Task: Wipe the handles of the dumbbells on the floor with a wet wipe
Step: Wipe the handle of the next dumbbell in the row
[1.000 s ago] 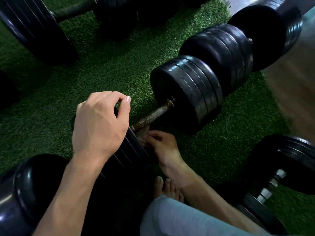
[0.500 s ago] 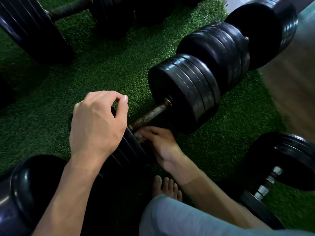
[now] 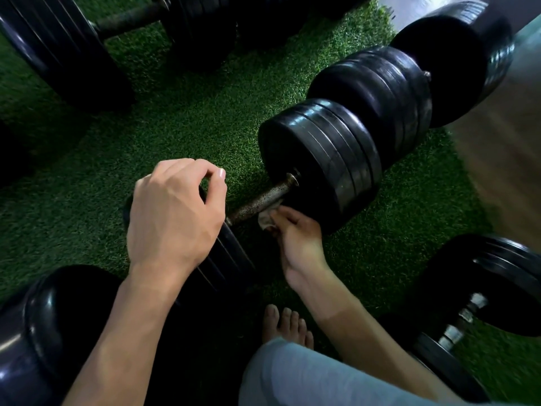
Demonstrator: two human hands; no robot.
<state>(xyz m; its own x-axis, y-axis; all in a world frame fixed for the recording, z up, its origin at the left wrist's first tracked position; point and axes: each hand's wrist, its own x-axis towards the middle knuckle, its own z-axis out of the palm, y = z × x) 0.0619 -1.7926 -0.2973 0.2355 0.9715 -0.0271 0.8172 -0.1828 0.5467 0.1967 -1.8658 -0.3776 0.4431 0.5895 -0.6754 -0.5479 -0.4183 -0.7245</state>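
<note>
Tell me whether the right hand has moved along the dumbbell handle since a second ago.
Yes. The right hand, pinching the wet wipe, has slid up the handle, away from the near plates under the left hand and towards the far plate stack.

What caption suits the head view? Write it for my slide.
Right hand presses a wet wipe against the rusty dumbbell handle while the left hand rests on the near plates.

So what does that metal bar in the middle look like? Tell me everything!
The handle is a round metal bar, speckled and rusty brown, lying slanted just above the green turf. It joins two stacks of black plates. The right hand presses a crumpled wet wipe against its underside near the far stack.
</note>
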